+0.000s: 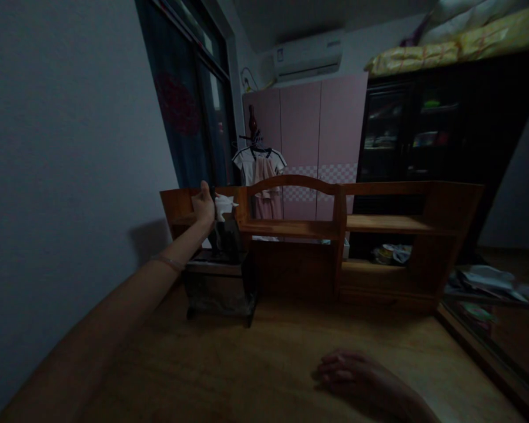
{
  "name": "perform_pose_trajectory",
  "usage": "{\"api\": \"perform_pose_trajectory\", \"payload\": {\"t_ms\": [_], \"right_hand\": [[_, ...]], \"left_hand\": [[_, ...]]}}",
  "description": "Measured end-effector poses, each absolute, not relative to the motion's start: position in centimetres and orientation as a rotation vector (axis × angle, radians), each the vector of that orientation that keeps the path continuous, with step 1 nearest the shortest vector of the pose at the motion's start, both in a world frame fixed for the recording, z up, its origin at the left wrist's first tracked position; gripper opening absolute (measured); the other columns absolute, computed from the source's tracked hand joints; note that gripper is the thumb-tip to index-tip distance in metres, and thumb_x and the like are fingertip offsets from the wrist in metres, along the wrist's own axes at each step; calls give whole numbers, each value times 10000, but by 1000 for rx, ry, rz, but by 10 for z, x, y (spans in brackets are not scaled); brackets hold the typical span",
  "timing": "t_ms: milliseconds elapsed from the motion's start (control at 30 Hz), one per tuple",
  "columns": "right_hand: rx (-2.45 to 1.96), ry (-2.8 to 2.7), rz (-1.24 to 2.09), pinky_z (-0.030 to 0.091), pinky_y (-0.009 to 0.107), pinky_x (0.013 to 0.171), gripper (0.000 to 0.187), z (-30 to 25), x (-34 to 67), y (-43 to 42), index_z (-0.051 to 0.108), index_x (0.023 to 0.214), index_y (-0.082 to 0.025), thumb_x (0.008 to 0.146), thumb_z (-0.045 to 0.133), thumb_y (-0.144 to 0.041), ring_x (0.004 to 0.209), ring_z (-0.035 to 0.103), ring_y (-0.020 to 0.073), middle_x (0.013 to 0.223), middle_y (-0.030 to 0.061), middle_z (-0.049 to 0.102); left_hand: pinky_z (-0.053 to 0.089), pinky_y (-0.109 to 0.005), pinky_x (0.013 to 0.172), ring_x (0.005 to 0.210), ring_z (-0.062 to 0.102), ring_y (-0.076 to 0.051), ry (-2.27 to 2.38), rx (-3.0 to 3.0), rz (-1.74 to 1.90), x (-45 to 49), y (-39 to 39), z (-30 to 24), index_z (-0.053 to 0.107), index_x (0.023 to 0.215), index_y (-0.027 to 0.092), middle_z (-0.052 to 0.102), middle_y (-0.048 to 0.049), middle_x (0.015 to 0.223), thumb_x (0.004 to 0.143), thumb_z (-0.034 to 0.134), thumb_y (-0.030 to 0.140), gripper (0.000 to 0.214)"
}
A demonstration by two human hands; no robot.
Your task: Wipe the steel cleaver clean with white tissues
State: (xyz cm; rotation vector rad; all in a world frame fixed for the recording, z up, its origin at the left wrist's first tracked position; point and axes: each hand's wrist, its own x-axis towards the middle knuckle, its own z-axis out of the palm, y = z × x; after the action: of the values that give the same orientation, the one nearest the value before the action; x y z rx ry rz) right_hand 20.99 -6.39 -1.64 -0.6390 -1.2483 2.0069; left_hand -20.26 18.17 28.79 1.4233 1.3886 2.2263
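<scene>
My left hand [204, 205] is stretched far forward, thumb up, its fingers closed at a dark upright part whose kind I cannot make out. Just right of it, a crumpled white tissue [224, 205] pokes up above a dark, shiny stand [226, 242]. This stand sits on top of a dark box with short feet [218, 291], which rests on the wooden tabletop [273, 358]. Low on the right, my right hand [346, 371] lies on the tabletop with its fingers loosely bent and apart, holding nothing visible.
Across the back of the table runs a wooden shelf unit [392, 223], with small items [392, 254] on its lower right shelf. A pale wall [70, 147] borders the left. Behind are hanging clothes [264, 170], a pink wardrobe [302, 126] and a dark cabinet [441, 111].
</scene>
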Motion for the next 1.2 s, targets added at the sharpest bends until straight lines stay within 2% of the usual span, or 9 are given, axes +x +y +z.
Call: {"api": "perform_pose_trajectory", "payload": {"t_ms": [67, 133, 233, 467, 633, 767, 1000, 1200], "right_hand": [[-612, -1244, 2021, 342, 507, 1063, 382, -19, 211, -62, 619, 1184, -101, 889, 556, -336, 1164, 584, 316, 1258, 222, 604], [-600, -1236, 2027, 340, 513, 1064, 386, -21, 212, -60, 613, 1193, -92, 901, 537, -333, 1170, 578, 324, 1271, 233, 591], [-588, -1220, 2033, 340, 519, 1066, 378, -22, 213, -60, 613, 1195, -90, 903, 530, -314, 1166, 580, 330, 1272, 235, 589], [-617, -1188, 2001, 339, 513, 1072, 350, -21, 210, -64, 637, 1165, -124, 879, 562, -311, 1159, 586, 328, 1250, 212, 610], [-630, -1190, 2035, 343, 512, 1068, 381, -22, 211, -63, 633, 1174, -121, 867, 585, -341, 1164, 581, 328, 1248, 209, 615], [-642, -1178, 2016, 346, 505, 1067, 371, -20, 211, -63, 632, 1173, -123, 892, 552, -352, 1145, 596, 316, 1244, 202, 620], [-633, -1160, 2031, 337, 510, 1061, 386, -18, 209, -65, 615, 1176, -89, 906, 533, -353, 1141, 599, 316, 1250, 235, 602], [-651, -1161, 2029, 336, 508, 1064, 390, -19, 210, -64, 612, 1165, -100, 916, 512, -383, 1143, 599, 305, 1238, 218, 617]], "left_hand": [[406, -245, 513, 599, 593, -176, 1430, 1497, 2220, -202, 185, 278, 593, 637, 168, 624, -71, 608, 887, 280, 687, 655], [401, -247, 521, 593, 581, -177, 1453, 1712, 2069, -202, 189, 271, 607, 630, 160, 627, -75, 613, 880, 316, 676, 643], [374, -242, 513, 569, 549, -171, 1455, 1959, 1814, -204, 193, 269, 633, 634, 146, 599, -53, 567, 870, 372, 653, 617], [338, -228, 515, 541, 497, -142, 1399, 2181, 1511, -209, 190, 276, 661, 648, 141, 587, -30, 567, 880, 400, 606, 582], [315, -238, 535, 544, 497, -138, 1345, 2420, 1228, -202, 180, 269, 695, 622, 142, 586, -13, 557, 814, 562, 539, 461], [289, -248, 545, 538, 478, -136, 1344, 2533, 1135, -198, 177, 265, 707, 620, 158, 570, -10, 547, 817, 536, 547, 469], [289, -246, 552, 539, 502, -137, 1315, 2657, 860, -201, 166, 256, 700, 592, 157, 572, -9, 524, 754, 608, 563, 447], [297, -242, 563, 560, 524, -140, 1311, 2697, 784, -200, 162, 258, 719, 628, 156, 603, -17, 551, 769, 582, 560, 450]]}}
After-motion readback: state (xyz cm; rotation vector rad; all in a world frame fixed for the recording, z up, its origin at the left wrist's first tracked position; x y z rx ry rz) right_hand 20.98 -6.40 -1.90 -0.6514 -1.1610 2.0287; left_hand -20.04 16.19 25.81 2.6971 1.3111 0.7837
